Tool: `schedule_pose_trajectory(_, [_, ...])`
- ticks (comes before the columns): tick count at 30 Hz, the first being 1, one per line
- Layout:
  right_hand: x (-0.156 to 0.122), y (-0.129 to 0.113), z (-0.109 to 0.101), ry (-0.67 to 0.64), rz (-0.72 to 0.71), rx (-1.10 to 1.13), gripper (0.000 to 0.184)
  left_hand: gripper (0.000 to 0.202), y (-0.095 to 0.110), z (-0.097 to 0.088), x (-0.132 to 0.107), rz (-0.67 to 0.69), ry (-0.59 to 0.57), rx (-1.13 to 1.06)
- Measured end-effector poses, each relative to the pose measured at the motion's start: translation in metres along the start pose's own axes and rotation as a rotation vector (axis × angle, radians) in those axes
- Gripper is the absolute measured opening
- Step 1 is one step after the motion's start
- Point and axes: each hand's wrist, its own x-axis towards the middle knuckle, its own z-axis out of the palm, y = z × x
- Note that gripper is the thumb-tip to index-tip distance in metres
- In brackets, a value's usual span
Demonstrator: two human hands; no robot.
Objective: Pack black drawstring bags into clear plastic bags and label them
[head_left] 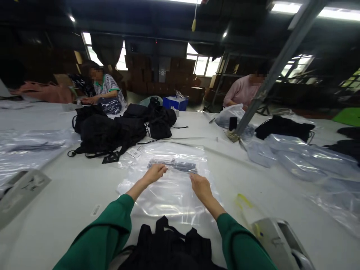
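A clear plastic bag [171, 195] lies flat on the white table [73, 195] in front of me. My left hand [155, 173] pinches its upper part near a dark printed label [173, 165]. My right hand [200, 186] rests on the bag a little to the right, fingers curled onto the plastic. Both arms wear green sleeves. A black fabric item [168, 247] lies at the table's near edge between my arms, just below the bag.
A pile of black bags [112, 131] sits at centre left. Stacks of clear plastic bags lie at left [30, 144] and right [303, 157]. A tape dispenser [281, 240] stands at lower right. A slanted metal pole [270, 75] rises at right. Two people sit across the table.
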Motion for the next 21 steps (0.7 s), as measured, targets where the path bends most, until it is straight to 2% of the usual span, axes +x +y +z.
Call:
schedule_pose_trajectory(3, [-0.003,0.020,-0.003,0.026,0.070,0.015,0.030,0.034,-0.030,-0.045,-0.009,-0.046,0.065,0.052])
schedule_pose_trajectory(5, [-0.003,0.023,-0.006,0.043,0.094,0.034,0.031,0.044,-0.041,-0.062,-0.015,-0.077,0.105,0.076])
schedule_pose_trajectory(7, [0.001,0.019,-0.009,0.045,0.107,0.050,0.029,0.067,-0.045,-0.063,-0.022,-0.082,0.128,0.133])
schedule_pose_trajectory(9, [0.006,0.012,-0.012,0.033,0.114,0.053,0.026,0.092,-0.045,-0.052,-0.029,-0.040,0.122,0.292])
schedule_pose_trajectory(10, [0.009,0.010,-0.014,0.024,0.117,0.049,0.027,0.098,-0.045,-0.046,-0.033,-0.018,0.113,0.405])
schedule_pose_trajectory(12, [0.014,0.010,-0.018,0.003,0.124,0.033,0.030,0.096,-0.051,-0.041,-0.040,-0.029,0.101,0.618])
schedule_pose_trajectory(14, [0.016,0.020,-0.023,-0.019,0.123,0.014,0.032,0.090,-0.063,-0.050,-0.047,-0.110,0.113,0.710])
schedule_pose_trajectory(19, [0.006,0.056,-0.038,-0.075,0.135,-0.015,0.022,0.056,-0.093,-0.110,-0.068,-0.298,0.216,0.690])
schedule_pose_trajectory(20, [0.002,0.056,-0.041,-0.074,0.155,-0.020,0.027,0.048,-0.095,-0.119,-0.071,-0.323,0.231,0.666])
schedule_pose_trajectory(21, [-0.002,0.051,-0.044,-0.059,0.167,-0.022,0.041,0.041,-0.095,-0.125,-0.073,-0.340,0.236,0.632])
